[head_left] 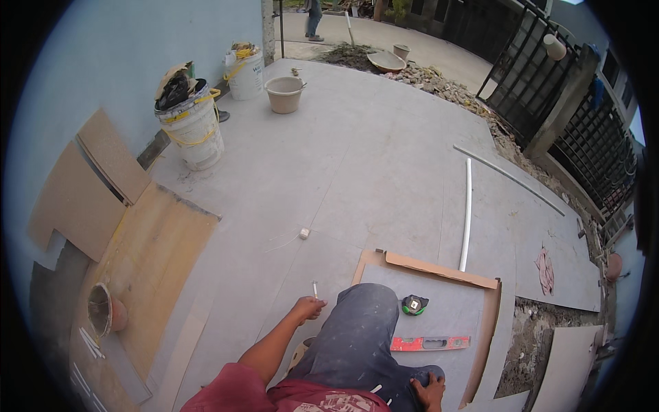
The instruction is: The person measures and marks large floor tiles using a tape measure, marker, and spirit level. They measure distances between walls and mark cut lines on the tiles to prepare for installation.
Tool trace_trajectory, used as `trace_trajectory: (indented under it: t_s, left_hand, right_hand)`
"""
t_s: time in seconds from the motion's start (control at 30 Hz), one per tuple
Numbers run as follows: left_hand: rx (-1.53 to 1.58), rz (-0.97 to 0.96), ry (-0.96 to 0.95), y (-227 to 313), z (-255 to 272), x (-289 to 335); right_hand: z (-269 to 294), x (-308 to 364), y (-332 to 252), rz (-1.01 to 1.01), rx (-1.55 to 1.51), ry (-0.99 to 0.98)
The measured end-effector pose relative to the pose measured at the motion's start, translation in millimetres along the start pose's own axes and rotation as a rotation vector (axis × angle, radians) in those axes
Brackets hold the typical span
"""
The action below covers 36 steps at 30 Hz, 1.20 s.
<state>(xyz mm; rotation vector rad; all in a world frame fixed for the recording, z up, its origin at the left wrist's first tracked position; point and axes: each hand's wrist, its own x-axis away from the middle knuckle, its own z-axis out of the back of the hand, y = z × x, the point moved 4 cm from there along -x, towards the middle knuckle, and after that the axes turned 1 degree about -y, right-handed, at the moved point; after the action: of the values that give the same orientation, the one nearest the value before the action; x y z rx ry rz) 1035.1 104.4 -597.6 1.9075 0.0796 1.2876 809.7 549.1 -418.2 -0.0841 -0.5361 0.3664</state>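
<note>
My left hand (309,308) is closed on a short thin whitish stick (315,289), which points up from the fingers above the grey floor tiles (274,323). What kind of stick it is, I cannot make out. My right hand (430,393) lies on my right knee with its fingers apart, holding nothing. A red spirit level (447,342) lies flat on a large grey tile (453,316) edged with brown cardboard (491,329). Beyond the level, beside my left knee, sits a black and green tape measure (414,305).
A white pipe (468,213) and a metal bar (511,181) lie ahead to the right. Two filled buckets (199,141) and a basin (285,96) stand far left. Another bucket (108,310) tilts near left. Rubble (446,89) borders the tiles; a person (314,19) stands beyond.
</note>
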Motion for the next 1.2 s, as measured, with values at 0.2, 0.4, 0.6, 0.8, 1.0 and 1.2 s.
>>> trace_trajectory:
  t_s: [0.2, 0.4, 0.6, 0.8, 1.0, 1.2]
  left_hand:
    - [-0.418, -0.046, 0.606, -12.7, 15.0, -54.7]
    - [-0.347, 0.210, 0.747, -17.3, -6.0, -51.1]
    - [-0.384, 0.286, 0.732, -18.5, -9.4, -47.9]
    - [-0.357, 0.195, 0.745, -11.6, -11.4, -45.8]
    - [-0.217, -0.063, 0.509, -33.5, 5.2, -35.0]
    - [-0.058, -0.116, 0.251, -29.7, -4.8, 60.2]
  right_hand:
    - [-13.0, -13.2, 10.6, 0.069, -0.015, 0.035]
    - [-6.5, -7.6, 7.9, 0.038, -0.052, 0.055]
    - [-9.6, -3.9, 14.4, 0.045, -0.042, 0.092]
    - [6.4, 9.2, -8.1, 0.112, -0.120, 0.096]
    - [4.6, 3.5, -13.3, 0.085, -0.102, 0.067]
    - [19.4, 13.4, -25.9, -0.004, -0.076, 0.024]
